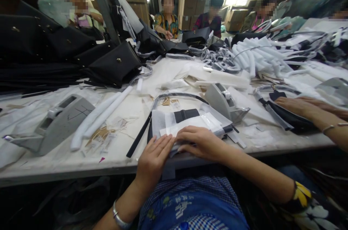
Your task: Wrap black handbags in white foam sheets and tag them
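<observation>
A black handbag lies flat at the table's front edge, largely covered by a white wrapping sheet and clear film. Its handle, sleeved in clear plastic, arches away from me, and a black strap sticks out at the left. My left hand rests on the near left part of the wrapping with fingers stretched out. Opposite it, my right hand has bent fingers over the sheet and its thumb lower down, holding the near edge. What lies under the fingertips is hidden.
Grey tape dispensers stand left and right. White foam tubes and loose tags lie to the left. Black bags are piled behind. A co-worker's hands handle another bag at the right; several people stand across the table.
</observation>
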A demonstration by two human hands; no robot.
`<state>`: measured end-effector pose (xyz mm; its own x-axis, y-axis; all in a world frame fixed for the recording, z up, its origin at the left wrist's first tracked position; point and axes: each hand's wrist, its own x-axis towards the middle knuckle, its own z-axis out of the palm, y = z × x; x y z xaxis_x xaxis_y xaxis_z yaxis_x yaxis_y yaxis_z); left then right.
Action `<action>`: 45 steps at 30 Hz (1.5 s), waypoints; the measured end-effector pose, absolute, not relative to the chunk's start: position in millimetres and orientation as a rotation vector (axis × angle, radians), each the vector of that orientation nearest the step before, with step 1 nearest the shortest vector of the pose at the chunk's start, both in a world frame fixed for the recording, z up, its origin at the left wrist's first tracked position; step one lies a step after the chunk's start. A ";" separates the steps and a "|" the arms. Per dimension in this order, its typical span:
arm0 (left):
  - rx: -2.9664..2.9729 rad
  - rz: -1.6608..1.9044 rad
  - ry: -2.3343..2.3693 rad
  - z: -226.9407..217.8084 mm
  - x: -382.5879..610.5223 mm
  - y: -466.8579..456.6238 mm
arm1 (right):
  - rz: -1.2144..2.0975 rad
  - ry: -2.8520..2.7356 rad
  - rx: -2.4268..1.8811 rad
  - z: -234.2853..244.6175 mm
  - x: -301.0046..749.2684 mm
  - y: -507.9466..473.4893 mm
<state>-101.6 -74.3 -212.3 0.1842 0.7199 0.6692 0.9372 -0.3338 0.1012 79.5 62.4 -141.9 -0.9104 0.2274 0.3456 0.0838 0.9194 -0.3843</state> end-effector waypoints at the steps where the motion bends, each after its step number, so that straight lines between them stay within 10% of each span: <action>1: -2.129 -0.911 -1.562 -212.8 -101.4 -74.5 | 0.509 -2.694 -0.216 -134.5 76.6 71.9; 7: -2.099 -0.954 -1.550 -213.0 -100.0 -74.8 | 0.136 -2.999 -0.412 -132.7 22.8 129.7; 34: -2.061 -0.942 -1.596 -217.5 -98.6 -73.9 | 0.659 -3.047 -0.695 -133.2 -12.5 128.3; 45: -2.112 -0.915 -1.597 -214.0 -104.1 -72.5 | 0.182 -2.519 0.084 -199.8 116.3 4.3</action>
